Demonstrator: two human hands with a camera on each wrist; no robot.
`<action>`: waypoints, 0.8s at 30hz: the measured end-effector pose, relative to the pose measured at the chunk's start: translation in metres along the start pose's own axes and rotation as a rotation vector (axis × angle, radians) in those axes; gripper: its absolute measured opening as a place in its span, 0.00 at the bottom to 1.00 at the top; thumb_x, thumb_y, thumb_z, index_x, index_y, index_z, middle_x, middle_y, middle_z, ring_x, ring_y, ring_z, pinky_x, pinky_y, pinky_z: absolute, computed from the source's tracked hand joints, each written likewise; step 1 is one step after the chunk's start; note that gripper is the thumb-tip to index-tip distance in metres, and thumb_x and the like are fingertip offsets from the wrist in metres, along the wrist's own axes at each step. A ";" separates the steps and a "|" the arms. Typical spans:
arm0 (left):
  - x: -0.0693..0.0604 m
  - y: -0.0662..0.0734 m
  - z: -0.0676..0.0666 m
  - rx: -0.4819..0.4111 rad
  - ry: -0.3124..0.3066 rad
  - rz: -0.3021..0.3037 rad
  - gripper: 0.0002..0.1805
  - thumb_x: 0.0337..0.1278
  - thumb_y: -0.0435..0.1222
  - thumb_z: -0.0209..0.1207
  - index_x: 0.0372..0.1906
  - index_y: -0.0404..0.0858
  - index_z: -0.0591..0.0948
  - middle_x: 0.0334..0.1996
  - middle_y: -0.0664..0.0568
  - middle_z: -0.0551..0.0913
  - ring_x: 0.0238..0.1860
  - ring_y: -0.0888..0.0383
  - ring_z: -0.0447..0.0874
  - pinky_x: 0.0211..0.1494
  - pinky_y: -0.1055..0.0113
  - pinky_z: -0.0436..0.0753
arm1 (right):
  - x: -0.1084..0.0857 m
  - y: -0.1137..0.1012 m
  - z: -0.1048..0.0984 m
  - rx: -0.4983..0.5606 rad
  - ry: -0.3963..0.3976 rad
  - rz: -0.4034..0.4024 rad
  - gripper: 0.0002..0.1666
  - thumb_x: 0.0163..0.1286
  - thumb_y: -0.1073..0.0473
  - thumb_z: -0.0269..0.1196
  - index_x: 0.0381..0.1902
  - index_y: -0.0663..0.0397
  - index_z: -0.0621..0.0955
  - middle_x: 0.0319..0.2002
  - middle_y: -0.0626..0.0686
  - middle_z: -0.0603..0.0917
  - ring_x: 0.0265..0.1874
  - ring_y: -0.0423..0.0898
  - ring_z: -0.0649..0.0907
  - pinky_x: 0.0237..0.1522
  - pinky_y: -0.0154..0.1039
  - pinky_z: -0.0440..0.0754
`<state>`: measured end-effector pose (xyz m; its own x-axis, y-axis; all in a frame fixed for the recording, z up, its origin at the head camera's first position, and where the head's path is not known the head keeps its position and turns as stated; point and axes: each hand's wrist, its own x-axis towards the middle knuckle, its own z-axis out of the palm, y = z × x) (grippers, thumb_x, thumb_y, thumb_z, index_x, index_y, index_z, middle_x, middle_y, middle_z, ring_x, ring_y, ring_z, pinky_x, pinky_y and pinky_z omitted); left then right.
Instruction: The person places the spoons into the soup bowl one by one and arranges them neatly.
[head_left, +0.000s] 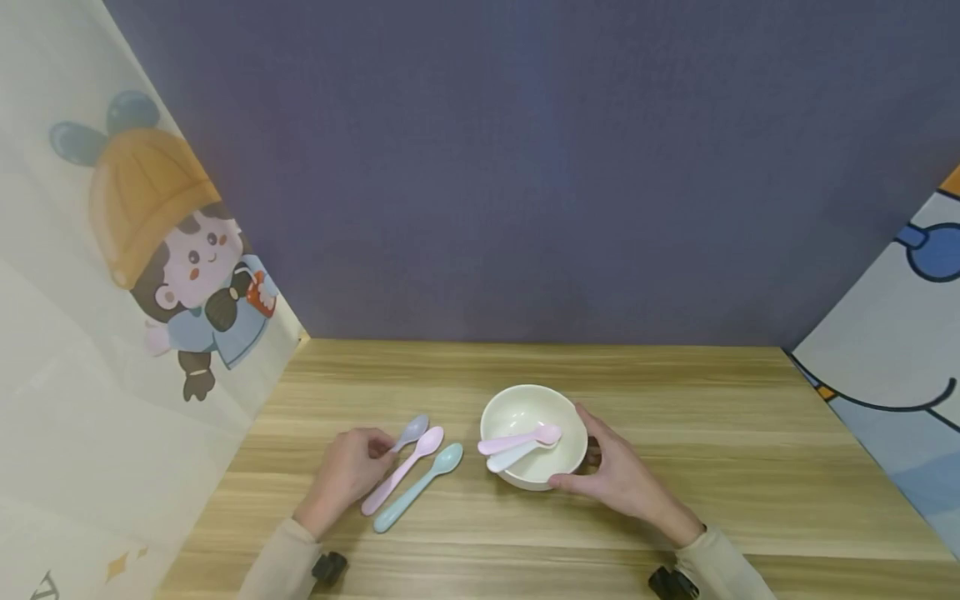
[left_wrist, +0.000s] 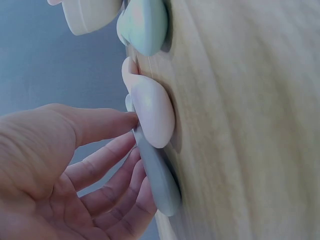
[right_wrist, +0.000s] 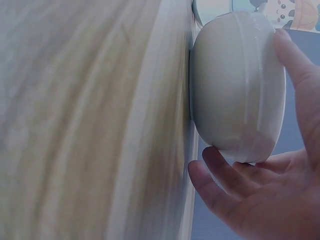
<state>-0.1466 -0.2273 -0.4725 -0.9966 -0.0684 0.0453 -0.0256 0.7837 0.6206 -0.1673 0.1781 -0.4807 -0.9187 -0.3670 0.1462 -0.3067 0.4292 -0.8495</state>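
My left hand [head_left: 351,467] pinches the greyish-lavender spoon [head_left: 413,428] near the middle, its handle mostly hidden under the hand in the head view. In the left wrist view that spoon's handle [left_wrist: 161,182] lies close to the tabletop. Just right of it are a pink spoon [head_left: 402,472] and a pale green spoon [head_left: 417,489], side by side. My right hand [head_left: 618,471] grips the cream bowl [head_left: 530,402] from the right, thumb on the near rim and fingers round the far side. Inside lean another pink spoon [head_left: 517,439] and a white spoon [head_left: 512,457], handles over the left rim.
All this stands on a wood-grain table [head_left: 675,392]. A dark blue panel [head_left: 525,183] rises along the back edge. White side walls with cartoon prints [head_left: 198,258] flank the table left and right.
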 end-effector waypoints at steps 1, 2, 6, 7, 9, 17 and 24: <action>0.000 0.000 0.000 0.001 -0.001 -0.001 0.05 0.56 0.32 0.72 0.38 0.40 0.91 0.29 0.55 0.90 0.30 0.62 0.84 0.34 0.65 0.82 | 0.000 0.000 0.000 0.000 0.000 0.001 0.75 0.51 0.44 0.86 0.84 0.64 0.56 0.77 0.72 0.68 0.57 0.56 0.89 0.54 0.34 0.88; 0.001 -0.001 0.001 0.004 -0.001 -0.004 0.05 0.56 0.32 0.73 0.38 0.40 0.91 0.29 0.55 0.90 0.30 0.62 0.84 0.34 0.65 0.82 | 0.000 0.000 0.000 0.000 0.002 0.001 0.74 0.51 0.44 0.86 0.84 0.64 0.56 0.77 0.72 0.68 0.57 0.57 0.89 0.54 0.34 0.88; 0.001 -0.001 0.001 0.003 -0.007 -0.010 0.05 0.55 0.32 0.73 0.37 0.39 0.91 0.28 0.55 0.89 0.29 0.63 0.83 0.33 0.67 0.81 | -0.001 0.000 -0.001 0.003 0.002 0.002 0.74 0.52 0.46 0.86 0.84 0.64 0.56 0.76 0.73 0.69 0.56 0.57 0.89 0.54 0.34 0.88; 0.001 -0.001 0.001 0.003 -0.008 -0.012 0.05 0.55 0.32 0.73 0.37 0.39 0.91 0.28 0.56 0.89 0.29 0.63 0.83 0.34 0.67 0.81 | -0.001 0.000 -0.001 0.004 0.000 -0.001 0.74 0.52 0.46 0.86 0.84 0.65 0.56 0.75 0.73 0.69 0.56 0.57 0.89 0.54 0.34 0.89; 0.001 -0.001 0.001 0.005 -0.009 -0.009 0.05 0.55 0.33 0.74 0.37 0.39 0.91 0.27 0.57 0.89 0.29 0.64 0.82 0.33 0.68 0.80 | -0.001 -0.001 0.000 0.006 0.001 0.006 0.74 0.52 0.47 0.86 0.84 0.65 0.56 0.75 0.73 0.71 0.56 0.57 0.89 0.54 0.34 0.88; -0.001 0.000 0.000 0.008 -0.014 -0.020 0.06 0.56 0.33 0.74 0.38 0.39 0.91 0.27 0.57 0.88 0.29 0.64 0.83 0.33 0.68 0.80 | -0.002 -0.002 -0.001 0.009 -0.013 0.007 0.74 0.53 0.45 0.85 0.85 0.63 0.55 0.74 0.70 0.73 0.56 0.55 0.89 0.54 0.33 0.88; 0.000 0.000 0.000 -0.004 -0.021 -0.022 0.06 0.57 0.32 0.72 0.39 0.37 0.91 0.28 0.56 0.89 0.29 0.63 0.83 0.33 0.68 0.81 | -0.002 -0.002 -0.002 -0.009 -0.010 0.020 0.74 0.52 0.44 0.85 0.84 0.65 0.56 0.74 0.71 0.72 0.55 0.54 0.89 0.54 0.33 0.88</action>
<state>-0.1464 -0.2275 -0.4729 -0.9972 -0.0729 0.0155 -0.0473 0.7800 0.6240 -0.1653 0.1791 -0.4783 -0.9220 -0.3665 0.1246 -0.2910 0.4440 -0.8475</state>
